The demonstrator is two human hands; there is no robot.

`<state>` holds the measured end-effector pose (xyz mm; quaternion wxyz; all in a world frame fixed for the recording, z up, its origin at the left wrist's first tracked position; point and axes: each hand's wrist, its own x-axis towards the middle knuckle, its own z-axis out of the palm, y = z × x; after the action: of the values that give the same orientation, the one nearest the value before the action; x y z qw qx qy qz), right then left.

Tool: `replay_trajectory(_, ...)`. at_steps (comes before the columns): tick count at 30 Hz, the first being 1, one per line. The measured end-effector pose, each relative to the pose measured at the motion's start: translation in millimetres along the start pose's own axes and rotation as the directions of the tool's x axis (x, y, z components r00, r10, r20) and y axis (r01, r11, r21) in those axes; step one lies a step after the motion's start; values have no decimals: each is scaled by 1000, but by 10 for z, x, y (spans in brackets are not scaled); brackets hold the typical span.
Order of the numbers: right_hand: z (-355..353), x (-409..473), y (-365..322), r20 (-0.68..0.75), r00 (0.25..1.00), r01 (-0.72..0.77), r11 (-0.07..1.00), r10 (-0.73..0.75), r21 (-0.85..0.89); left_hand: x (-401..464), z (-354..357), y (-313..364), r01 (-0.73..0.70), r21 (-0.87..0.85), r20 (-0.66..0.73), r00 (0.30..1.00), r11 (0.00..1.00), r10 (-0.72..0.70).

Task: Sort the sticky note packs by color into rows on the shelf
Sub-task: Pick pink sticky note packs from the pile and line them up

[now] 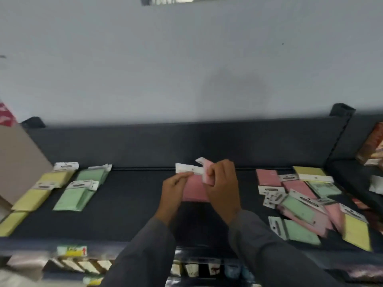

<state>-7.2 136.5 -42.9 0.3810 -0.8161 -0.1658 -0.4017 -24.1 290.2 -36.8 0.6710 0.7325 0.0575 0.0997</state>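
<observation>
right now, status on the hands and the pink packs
Left hand pinches flat pink pack; right hand grips second pink pack. Yellow row, green row laid left. Mixed pile unsorted right. Nothing blocking.

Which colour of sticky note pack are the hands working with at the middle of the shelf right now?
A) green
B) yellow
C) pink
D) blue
C: both the left hand and the right hand hold pink packs at mid-shelf, while the yellow row and the green row lie untouched off to the left.
</observation>
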Motion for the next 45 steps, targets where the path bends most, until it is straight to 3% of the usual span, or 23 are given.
replay_trajectory(5,942,-307,-977,178,961,210,977,-211,24,-67,-1075,125,54,-127,-57,996,990,-62)
replay_trajectory(11,1911,-625,-2158,335,888,252,944,-314,215,-118,-2768,-106,12,-43,-188,982,999,-20)
replay_trajectory(13,2145,-668,-2453,331,930,108,980,-158,165,-152,-3252,-173,9,-52,-198,980,999,-19)
replay_trajectory(15,2406,-658,-2694,270,953,-157,986,137,53,-191,-3674,-193,-24,-57,-210,978,998,11)
replay_trajectory(17,2613,-582,-2917,372,852,-438,890,368,123,-205,-3991,-193,-38,-47,-223,975,998,27)
replay_trajectory(19,2826,-518,-3140,547,736,-591,772,398,233,-179,-4263,-221,-27,-23,-242,970,999,20)
replay_trajectory(21,3048,-468,-3310,606,691,-650,706,394,282,-122,-4459,-252,-49,5,-265,963,999,49)
replay_trajectory(24,3331,-449,-3461,657,611,-759,560,441,330,5,-4587,-304,-114,-35,-285,953,993,99)
replay_trajectory(26,3443,-451,-3476,667,583,-789,517,464,330,127,-4591,-332,-94,8,-269,959,995,93)
replay_trajectory(30,3608,-406,-3365,619,615,-768,547,488,332,395,-4571,-370,-55,229,-252,961,972,114)
replay_trajectory(32,3675,-377,-3328,611,628,-760,550,483,346,516,-4625,-458,-106,274,-227,959,956,171)
replay_trajectory(34,3702,-369,-3319,604,638,-753,549,477,362,623,-4679,-503,-135,187,-169,971,973,167)
replay_trajectory(38,3555,-368,-3165,553,660,-738,576,509,350,749,-4485,-460,-47,16,-72,996,999,48)
replay_trajectory(42,3189,-320,-2686,347,694,-719,634,631,286,988,-3899,-571,63,47,-75,995,997,-59)
replay_trajectory(45,2822,-337,-2273,241,687,-724,675,685,145,910,-3389,-673,52,76,61,997,996,-56)
